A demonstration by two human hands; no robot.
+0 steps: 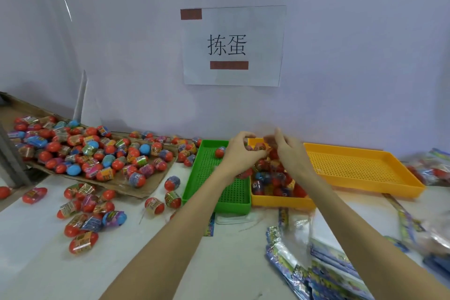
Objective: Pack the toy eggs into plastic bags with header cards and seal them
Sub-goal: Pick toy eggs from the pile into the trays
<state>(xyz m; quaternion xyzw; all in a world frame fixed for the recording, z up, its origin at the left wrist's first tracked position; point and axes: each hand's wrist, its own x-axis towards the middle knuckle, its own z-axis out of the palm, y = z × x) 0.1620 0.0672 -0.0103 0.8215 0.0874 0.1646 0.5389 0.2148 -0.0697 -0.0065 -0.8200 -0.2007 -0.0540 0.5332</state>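
Both hands meet over the far end of the yellow tray (280, 201). Left hand (239, 153) pinches an egg (259, 147); right hand (291, 153), fingers loosely spread, holds nothing discernible.

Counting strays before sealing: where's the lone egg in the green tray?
The lone egg sits in the green tray's far end, just left of the left hand.

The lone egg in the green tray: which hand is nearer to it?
Left. The left hand sits just right of the lone egg in the green tray; the right hand is farther right, over the small yellow tray.
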